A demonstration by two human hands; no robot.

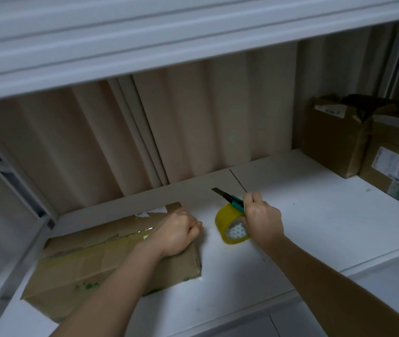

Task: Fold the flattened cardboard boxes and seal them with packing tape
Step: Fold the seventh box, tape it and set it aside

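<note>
A brown cardboard box (91,261) with green print lies on the white shelf (315,215), at the left. My left hand (179,232) is fisted and presses on the box's right top edge. A yellow roll of packing tape (227,222) stands on edge just right of the box. My right hand (261,215) grips a green utility knife (227,197) with its blade extended, pointing up and left, and also touches the roll's right side.
Two taped cardboard boxes (373,147) with shipping labels stand at the back right of the shelf. Tall flat cardboard sheets (193,132) lean against the back. Another shelf board (169,45) hangs overhead. A metal upright (23,190) bounds the left side.
</note>
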